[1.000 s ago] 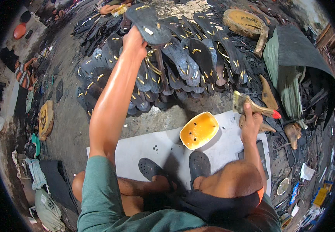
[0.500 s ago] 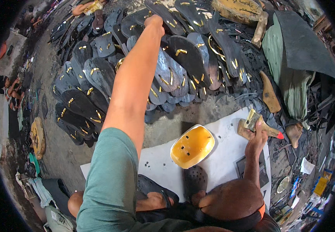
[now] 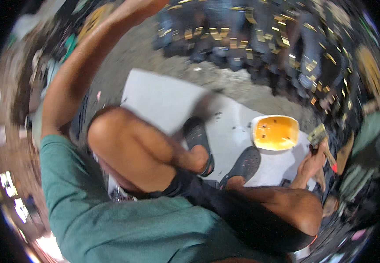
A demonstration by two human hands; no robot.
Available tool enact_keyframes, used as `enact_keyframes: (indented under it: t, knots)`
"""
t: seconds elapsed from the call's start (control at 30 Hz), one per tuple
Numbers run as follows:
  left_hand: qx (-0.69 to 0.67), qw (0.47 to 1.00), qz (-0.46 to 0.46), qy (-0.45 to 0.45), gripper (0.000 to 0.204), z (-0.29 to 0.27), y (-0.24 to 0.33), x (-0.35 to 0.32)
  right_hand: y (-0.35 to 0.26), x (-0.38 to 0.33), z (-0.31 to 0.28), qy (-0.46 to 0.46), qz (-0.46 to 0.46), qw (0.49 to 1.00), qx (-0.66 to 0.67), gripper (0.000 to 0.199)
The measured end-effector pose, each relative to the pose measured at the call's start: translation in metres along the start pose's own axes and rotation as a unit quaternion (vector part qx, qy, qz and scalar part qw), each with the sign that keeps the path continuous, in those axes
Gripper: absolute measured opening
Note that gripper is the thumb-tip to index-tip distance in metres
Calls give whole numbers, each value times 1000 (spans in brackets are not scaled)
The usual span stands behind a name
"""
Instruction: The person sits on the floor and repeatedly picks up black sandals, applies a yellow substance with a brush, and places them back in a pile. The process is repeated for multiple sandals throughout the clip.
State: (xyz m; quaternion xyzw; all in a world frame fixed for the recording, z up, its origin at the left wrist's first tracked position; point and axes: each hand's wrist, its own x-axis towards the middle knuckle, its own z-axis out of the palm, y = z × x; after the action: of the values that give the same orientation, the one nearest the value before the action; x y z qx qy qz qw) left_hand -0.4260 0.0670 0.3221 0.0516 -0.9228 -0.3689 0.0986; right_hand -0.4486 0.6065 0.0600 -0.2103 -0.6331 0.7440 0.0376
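In my right hand (image 3: 313, 163) is a paintbrush (image 3: 330, 157), with a pale, coated head and a wooden handle tipped in red. My fingers are wrapped round it. Just left of this hand stands a white-rimmed tub (image 3: 275, 149) holding amber-yellow liquid with small dark bits in it. My left arm (image 3: 73, 83) stretches up and away. The left hand (image 3: 151, 5) is cut off by the top edge and blurred, so its fingers are hidden. Beyond the tub lie rows of black sandal soles (image 3: 225, 48) with shiny gold-coloured pieces, smeared by motion.
A white sheet (image 3: 163, 96) lies on the grey floor under the tub and my clog-shod feet. Wooden foot-shaped forms (image 3: 347, 151) and a green cloth-like sheet (image 3: 370, 131) are at the right. A wooden block (image 3: 95, 22) stands at the far left.
The view has swung left, so the soles and tub appear farther right. My left hand has moved from the soles toward the left. My right hand still grips the paintbrush.
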Motion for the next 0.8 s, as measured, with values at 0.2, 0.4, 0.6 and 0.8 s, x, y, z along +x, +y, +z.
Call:
enact_keyframes:
  t: [0.2,0.4,0.6,0.8]
  knots:
    - [151,776,-418,447,84,-48,-226,-354,-20,-44,34,-61,-6,991,-119,54]
    - [56,573,-626,526,104,79,-329,-558,-21,-34,19,-86,-82,968,-223,62]
    - [-282,529,-486,636,71,66,-370,-511,-34,-17,-20,-140,-130,873,-449,68]
    - [-99,598,-602,520,53,63,-414,-545,-15,-9,-28,-99,-37,879,-465,72]
